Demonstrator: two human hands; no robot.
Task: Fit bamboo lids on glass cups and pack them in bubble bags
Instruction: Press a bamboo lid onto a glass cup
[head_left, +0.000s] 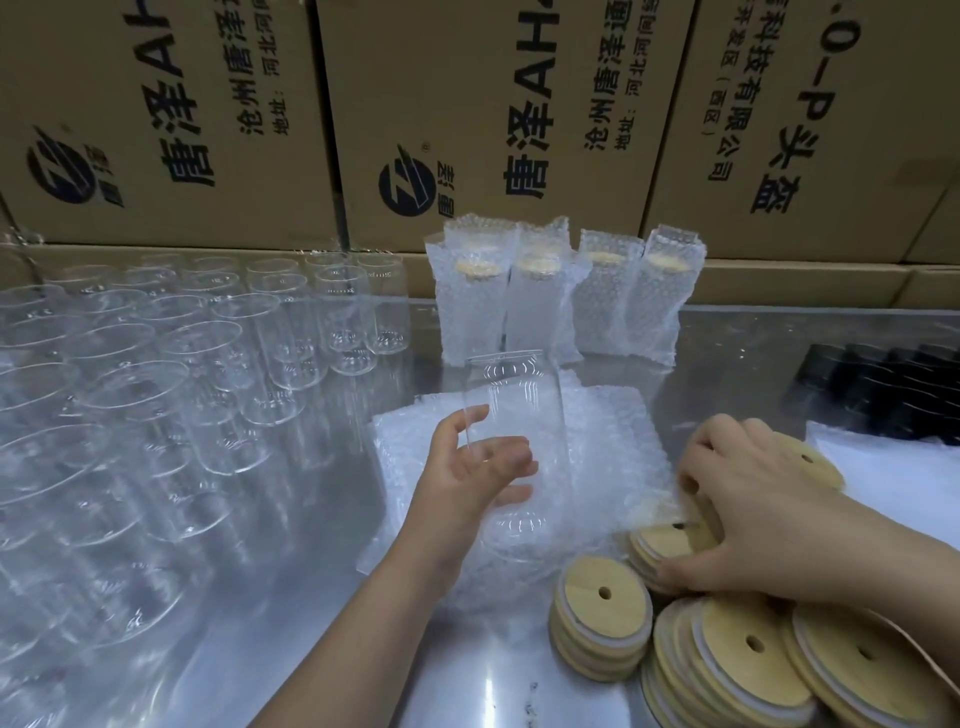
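We hold a glass cup (514, 447) in our left hand (467, 473) near the middle of the view. The grip is clamped on it, thumb on the near side and fingers curled round the far side, showing through the glass. The cup stands roughly upright, mouth up and without a lid, above a flat pile of bubble bags (618, 431) lying on the steel tabletop (311, 597). At 4 o'clock our right hand (753, 514) reaches down over a leaning stack of lids; its grip is closed on the top bamboo lid (670, 538), thumb at the near edge and fingers over the far edge. More bamboo lid stacks (602, 629) sit at 5 o'clock, just beside that hand, each lid with a small round hole. At 9 o'clock rows of empty glass cups (208, 364) stand close together, mouths up. At 12 o'clock several packed cups (602, 301) — lidded and sleeved in bubble bags — stand upright against the printed cardboard cartons (493, 104) at the back. At 3 o'clock lies a row of black parts (883, 389), too blurred to name.
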